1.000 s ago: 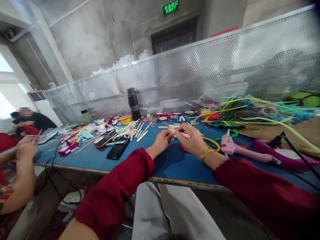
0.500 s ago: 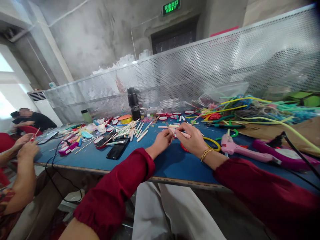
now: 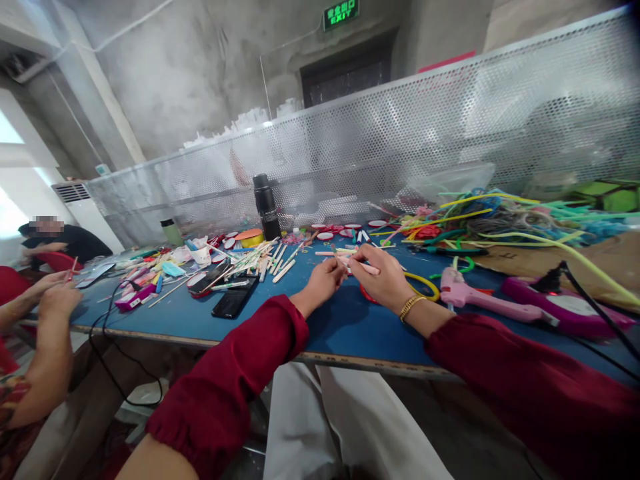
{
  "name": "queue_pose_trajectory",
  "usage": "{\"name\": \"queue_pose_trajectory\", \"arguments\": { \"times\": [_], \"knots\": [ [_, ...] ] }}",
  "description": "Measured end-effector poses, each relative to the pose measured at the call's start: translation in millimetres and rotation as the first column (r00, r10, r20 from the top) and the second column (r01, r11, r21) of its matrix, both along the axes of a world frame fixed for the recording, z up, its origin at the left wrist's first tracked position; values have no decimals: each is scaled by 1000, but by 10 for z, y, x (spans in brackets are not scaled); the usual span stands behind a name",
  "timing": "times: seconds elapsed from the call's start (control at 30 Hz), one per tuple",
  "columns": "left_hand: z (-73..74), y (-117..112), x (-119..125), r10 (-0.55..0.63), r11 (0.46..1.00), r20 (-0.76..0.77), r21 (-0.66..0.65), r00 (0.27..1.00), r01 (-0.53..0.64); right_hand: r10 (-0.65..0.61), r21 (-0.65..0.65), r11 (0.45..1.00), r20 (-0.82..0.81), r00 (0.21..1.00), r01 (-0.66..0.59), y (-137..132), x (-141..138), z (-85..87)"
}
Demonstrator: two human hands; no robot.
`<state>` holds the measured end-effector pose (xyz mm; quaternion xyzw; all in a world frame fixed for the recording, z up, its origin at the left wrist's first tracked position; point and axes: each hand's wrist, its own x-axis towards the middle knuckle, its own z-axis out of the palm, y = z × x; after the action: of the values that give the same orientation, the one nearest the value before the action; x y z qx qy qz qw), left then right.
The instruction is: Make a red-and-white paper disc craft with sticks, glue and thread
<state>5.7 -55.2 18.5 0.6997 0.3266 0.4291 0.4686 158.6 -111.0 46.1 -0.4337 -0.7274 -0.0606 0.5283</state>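
Note:
My left hand [image 3: 324, 281] is closed in a pinch above the blue table, its fingertips close against those of the other hand. Whatever it pinches is too small and covered to name. My right hand [image 3: 383, 275] is wrapped round a pale pink pen-like stick [image 3: 371, 269], its tip hidden between the fingers. Just behind both hands lie several thin pale sticks [image 3: 326, 253]. A yellow ring-shaped piece [image 3: 429, 285] shows beside my right wrist, and a bit of red [image 3: 368, 294] peeks out under that hand.
A pink glue gun [image 3: 493, 299] and a purple power strip [image 3: 563, 310] lie at right, below piled coloured pipe cleaners [image 3: 505, 217]. Leftward are a black phone [image 3: 234, 300], loose wooden sticks [image 3: 284, 271] and a black bottle [image 3: 267, 208]. A co-worker's hands [image 3: 57, 293] work at far left.

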Motion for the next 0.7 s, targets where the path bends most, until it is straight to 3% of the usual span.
{"name": "queue_pose_trajectory", "arguments": {
  "times": [0.3,0.43,0.5,0.57,0.7],
  "knots": [
    [-24,12,-4,-7,1000,-4,0,1000,7,14,0,1000,-11,1000,-14,-13,16,4],
    [-27,21,-1,-4,1000,-7,4,1000,4,73,-94,991,-179,981,-91,21,-9,-20],
    [-21,22,0,-21,1000,-6,-4,1000,21,158,-147,963,-365,918,-224,52,-20,-20],
    [-14,25,-2,-27,1000,-4,-9,1000,27,218,-143,925,-558,801,-351,81,-16,-2],
    [14,21,-18,-11,1000,44,19,999,11,227,-68,884,-803,551,-463,105,41,68]
  ]
}}
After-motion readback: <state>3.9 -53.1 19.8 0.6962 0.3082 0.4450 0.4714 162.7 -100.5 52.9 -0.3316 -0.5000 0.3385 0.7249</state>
